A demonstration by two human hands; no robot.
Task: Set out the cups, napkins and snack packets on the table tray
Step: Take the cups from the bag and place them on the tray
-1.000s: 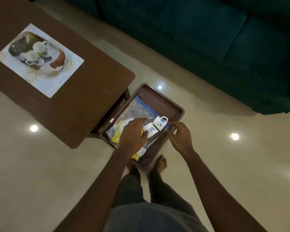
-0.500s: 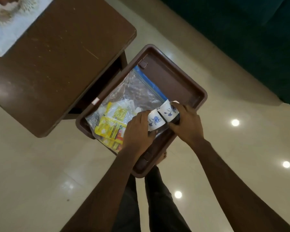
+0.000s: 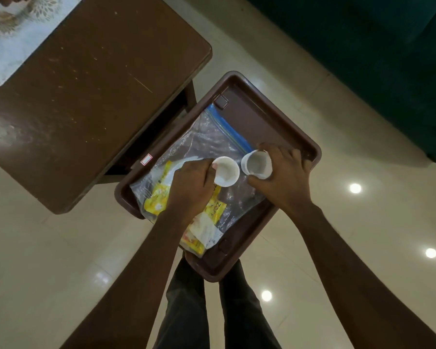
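A brown tray [image 3: 275, 117] sits pulled out beside the brown table [image 3: 91, 91]. On the tray lies a clear zip bag [image 3: 207, 139] with a blue seal, holding yellow snack packets [image 3: 159, 195] and white paper. My left hand [image 3: 189, 190] grips a small white cup [image 3: 225, 171], mouth up, over the bag. My right hand [image 3: 285, 177] grips a second white cup [image 3: 256, 163] just to its right, mouth up too. The two cups stand close together without touching.
A printed placemat [image 3: 15, 31] lies on the table's far left corner. A dark green sofa [image 3: 363, 59] runs along the upper right. The glossy tiled floor [image 3: 350, 222] reflects ceiling lights. My legs [image 3: 207, 311] stand below the tray's near end.
The two cups were pressed together on their sides half a second ago. Now they are apart, one in each hand, turned mouth up. The view has closed in on the tray.
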